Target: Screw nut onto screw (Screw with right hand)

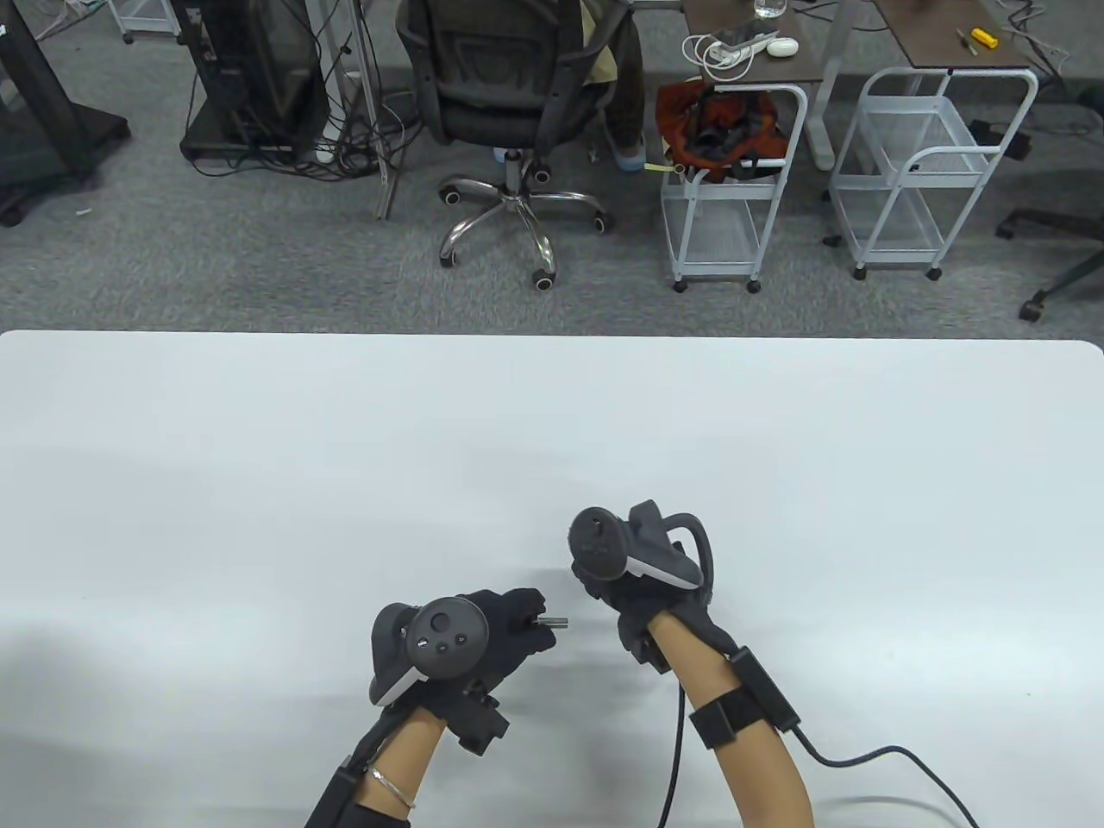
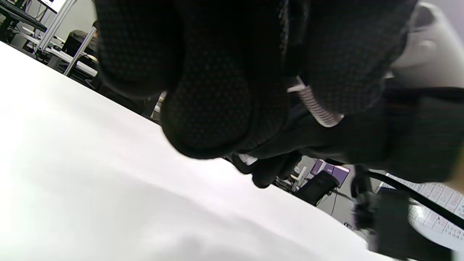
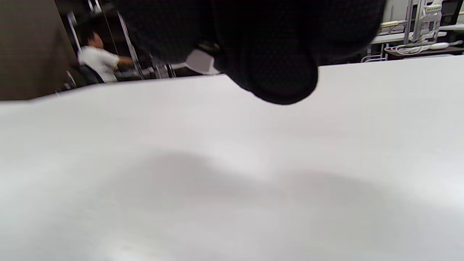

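Your screw (image 1: 553, 620) juts out sideways from your left hand (image 1: 492, 634), its fingers pinching the head end above the counter (image 1: 259, 483), threaded tip pointing toward your right hand (image 1: 617, 578); the nut is not visible, perhaps hidden in that right hand, whose fingers curl under the tracker, so I cannot tell what they hold; bring the right hand in square to the screw's tip, start the thread gently, and turn only once it catches; keep the left wrist steady, low beside the screw.
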`<move>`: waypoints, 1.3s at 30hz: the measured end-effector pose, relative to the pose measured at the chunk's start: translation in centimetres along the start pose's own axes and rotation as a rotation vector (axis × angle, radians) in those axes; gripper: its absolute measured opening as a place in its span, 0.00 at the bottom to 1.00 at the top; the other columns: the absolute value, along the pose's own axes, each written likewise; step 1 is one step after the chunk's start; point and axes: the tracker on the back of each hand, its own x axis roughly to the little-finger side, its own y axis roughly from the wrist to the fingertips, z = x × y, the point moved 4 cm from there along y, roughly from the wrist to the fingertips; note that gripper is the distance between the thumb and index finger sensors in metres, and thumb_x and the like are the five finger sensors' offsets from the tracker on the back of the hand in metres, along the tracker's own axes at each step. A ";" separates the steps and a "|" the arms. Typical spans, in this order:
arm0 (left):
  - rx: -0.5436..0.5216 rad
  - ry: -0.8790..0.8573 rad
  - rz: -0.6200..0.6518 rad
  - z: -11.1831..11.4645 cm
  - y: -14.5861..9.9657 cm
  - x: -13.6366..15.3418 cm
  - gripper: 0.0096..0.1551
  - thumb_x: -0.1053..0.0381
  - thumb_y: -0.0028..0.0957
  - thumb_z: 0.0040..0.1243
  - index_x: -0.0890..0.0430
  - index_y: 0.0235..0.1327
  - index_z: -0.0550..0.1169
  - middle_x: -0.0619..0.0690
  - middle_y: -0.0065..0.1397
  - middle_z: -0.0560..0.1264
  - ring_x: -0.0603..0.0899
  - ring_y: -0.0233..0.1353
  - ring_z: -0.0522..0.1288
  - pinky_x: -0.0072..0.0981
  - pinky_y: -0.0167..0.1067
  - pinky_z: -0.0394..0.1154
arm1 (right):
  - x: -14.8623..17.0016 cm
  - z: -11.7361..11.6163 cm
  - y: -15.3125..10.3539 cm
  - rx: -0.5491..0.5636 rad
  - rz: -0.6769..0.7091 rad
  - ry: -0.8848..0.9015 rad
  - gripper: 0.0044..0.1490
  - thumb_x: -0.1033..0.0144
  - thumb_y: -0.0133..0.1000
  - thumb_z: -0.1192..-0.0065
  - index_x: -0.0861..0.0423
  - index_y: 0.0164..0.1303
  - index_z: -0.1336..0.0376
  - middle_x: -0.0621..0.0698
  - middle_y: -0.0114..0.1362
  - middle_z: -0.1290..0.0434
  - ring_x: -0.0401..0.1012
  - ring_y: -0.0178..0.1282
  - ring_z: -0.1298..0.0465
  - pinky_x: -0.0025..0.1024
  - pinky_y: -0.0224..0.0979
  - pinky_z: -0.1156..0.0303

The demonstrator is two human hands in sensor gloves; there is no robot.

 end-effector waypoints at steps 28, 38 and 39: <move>-0.034 -0.212 -0.019 1.1 -0.2 -0.9 0.28 0.41 0.44 0.69 0.59 0.46 0.86 0.45 0.40 0.93 0.45 0.38 0.92 0.34 0.43 0.86 | 1.8 0.2 -8.6 0.140 0.045 0.756 0.30 0.66 0.57 0.36 0.66 0.65 0.35 0.64 0.60 0.23 0.49 0.52 0.17 0.49 0.56 0.26; -0.069 -0.166 0.023 0.8 -0.5 -1.9 0.27 0.40 0.43 0.70 0.58 0.46 0.86 0.44 0.40 0.93 0.44 0.38 0.91 0.34 0.43 0.86 | 2.6 -1.7 -8.3 0.072 0.019 0.956 0.29 0.62 0.63 0.47 0.68 0.66 0.35 0.59 0.51 0.21 0.44 0.42 0.17 0.47 0.51 0.25; -0.069 -0.161 0.028 0.8 -0.5 -1.9 0.27 0.40 0.43 0.70 0.58 0.46 0.87 0.44 0.40 0.93 0.44 0.38 0.91 0.34 0.43 0.86 | 2.7 -1.9 -8.3 0.076 0.008 0.985 0.29 0.61 0.63 0.47 0.68 0.64 0.34 0.58 0.49 0.20 0.44 0.40 0.17 0.47 0.50 0.25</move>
